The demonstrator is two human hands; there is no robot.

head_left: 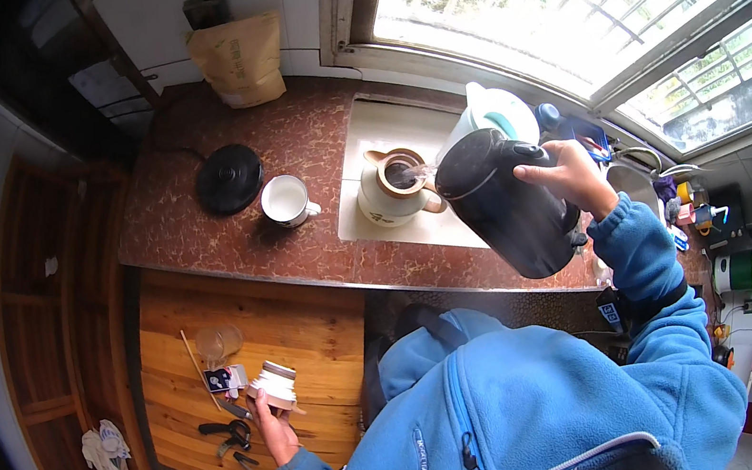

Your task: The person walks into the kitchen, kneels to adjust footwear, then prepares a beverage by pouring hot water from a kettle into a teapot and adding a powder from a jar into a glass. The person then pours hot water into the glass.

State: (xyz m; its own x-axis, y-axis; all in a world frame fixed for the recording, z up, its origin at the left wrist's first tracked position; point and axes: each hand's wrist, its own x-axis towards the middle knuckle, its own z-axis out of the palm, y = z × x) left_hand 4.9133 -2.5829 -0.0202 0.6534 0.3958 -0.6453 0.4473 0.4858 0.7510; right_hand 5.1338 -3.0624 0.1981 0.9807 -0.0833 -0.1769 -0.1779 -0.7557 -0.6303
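Note:
My right hand [565,172] grips the handle of a black electric kettle [512,205], tilted to the left. Water streams from its spout into the open mouth of a cream thermos jug [385,194] with a tan rim and handle. The jug stands upright on a pale tiled panel [348,141] let into the counter. Over the wooden table, my left hand [274,426] holds a white stopper lid [275,388] with a ribbed side and a tan edge. To the left of the jug is a white mug [286,201], beside the kettle's round black base [230,180].
A brown paper pouch [244,62] stands against the wall. Behind the kettle is a white pitcher [495,110], partly hidden. On the wooden table [317,330] lie a glass cup [220,343], scissors [235,435] and a small box [223,379]. A sink [632,184] is at the right.

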